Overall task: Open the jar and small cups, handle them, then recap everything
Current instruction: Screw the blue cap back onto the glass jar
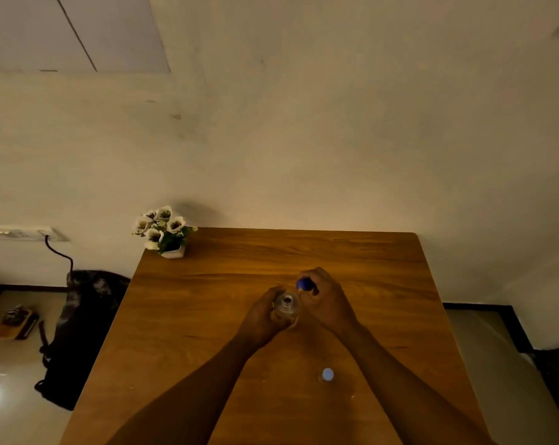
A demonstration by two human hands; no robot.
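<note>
A clear glass jar (287,306) stands upright near the middle of the wooden table (207,316), its mouth uncovered. My left hand (265,319) grips the jar's body from the left. Just right of and behind the jar, my right hand (324,297) holds a blue cap (303,284) in its curled fingers, apart from the jar's mouth. Nearer to me, between my forearms, a small clear cup with a pale blue lid (327,374) stands on the table.
A small white pot of artificial white flowers (164,231) sits at the table's far left corner, against the wall. A dark bag (79,335) leans beside the table's left edge on the floor. A wall socket with a cable (24,234) is at left.
</note>
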